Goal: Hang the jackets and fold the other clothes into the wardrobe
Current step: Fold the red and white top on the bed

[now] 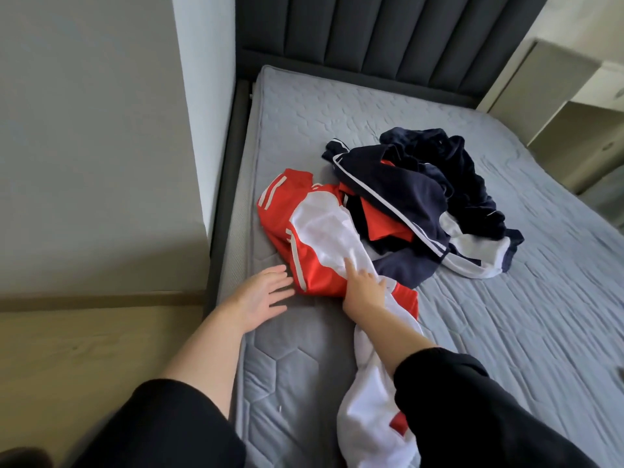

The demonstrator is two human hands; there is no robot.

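A red and white jacket [304, 231] with white stripes lies crumpled on the grey mattress [472, 315] near its left edge; one white sleeve trails toward me. My right hand [363, 292] grips the white fabric at the jacket's near side, fingers curled into the cloth. My left hand [263, 298] hovers with spread, straight fingers just left of the jacket's red hem, holding nothing. Behind lies a pile of dark navy clothes [439, 187] with white stripes and a red piece tucked in it.
A dark padded headboard [388, 32] stands at the far end of the bed. A white wall and pillar [202, 96] run along the left. Light wooden floor [84, 349] shows at the lower left. Pale shelving [574, 106] is at the right.
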